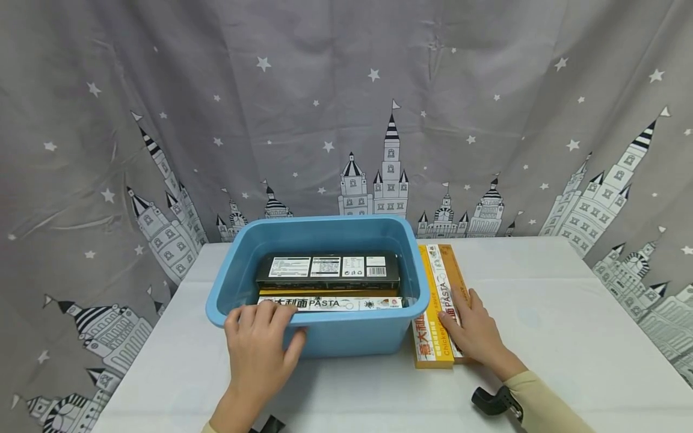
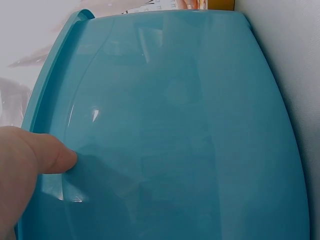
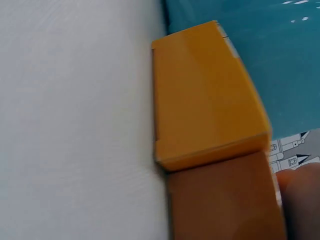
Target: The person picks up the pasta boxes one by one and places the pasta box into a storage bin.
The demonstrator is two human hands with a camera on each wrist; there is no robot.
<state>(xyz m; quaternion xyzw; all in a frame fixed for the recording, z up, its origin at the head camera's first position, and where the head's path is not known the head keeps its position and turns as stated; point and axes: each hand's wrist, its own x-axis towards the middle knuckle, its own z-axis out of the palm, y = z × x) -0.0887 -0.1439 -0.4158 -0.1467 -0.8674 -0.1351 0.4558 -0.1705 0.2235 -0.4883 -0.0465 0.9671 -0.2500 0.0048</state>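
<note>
In the head view, a light-blue plastic bin (image 1: 346,337) stands on the white table with several pasta boxes inside. One is a black box (image 1: 327,282); in front of it is a white-faced box (image 1: 346,304) lettered PASTA. My left hand (image 1: 260,352) grips the bin's near rim, fingers over the edge and thumb (image 2: 55,154) against the outside wall. Right of the bin, a yellow pasta box (image 1: 435,337) and a brown pasta box (image 1: 452,264) lie side by side. My right hand (image 1: 479,331) rests across the brown one, its fingers fairly straight.
A grey curtain (image 1: 335,120) printed with castles and stars hangs behind the table. White tabletop (image 1: 563,313) extends right of the boxes. A black wrist strap (image 1: 495,402) is by the right sleeve. The yellow box lies close against the bin's right side.
</note>
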